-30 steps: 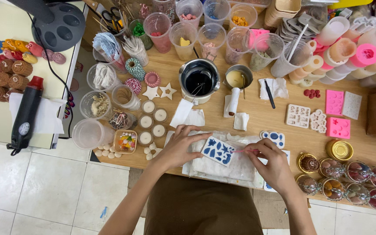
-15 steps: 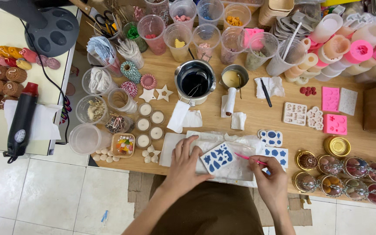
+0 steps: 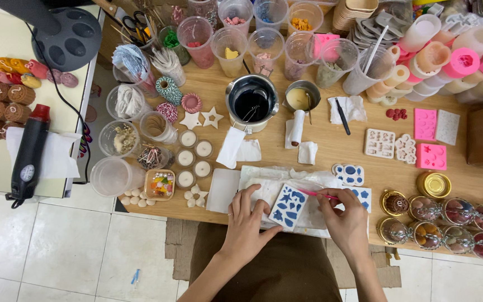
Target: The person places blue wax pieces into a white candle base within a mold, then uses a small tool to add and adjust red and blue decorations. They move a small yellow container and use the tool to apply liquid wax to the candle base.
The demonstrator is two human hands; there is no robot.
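- Left hand [image 3: 248, 219]: palm down, fingers spread flat, thumb angled right, pressing just left of the blue mould [image 3: 289, 207].
- Right hand [image 3: 346, 219]: just right of the mould, fingers pinched on a thin pink tool [image 3: 315, 193].
- Both forearms bare, reaching up from below.

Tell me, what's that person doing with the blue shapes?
A person sits at a crowded wooden craft table. Their left hand presses down beside a white mould filled with blue shapes, steadying it on a white sheet. Their right hand holds a thin pink stick with its tip at the mould's top edge. A metal pot of dark liquid stands behind, among cups and more moulds.
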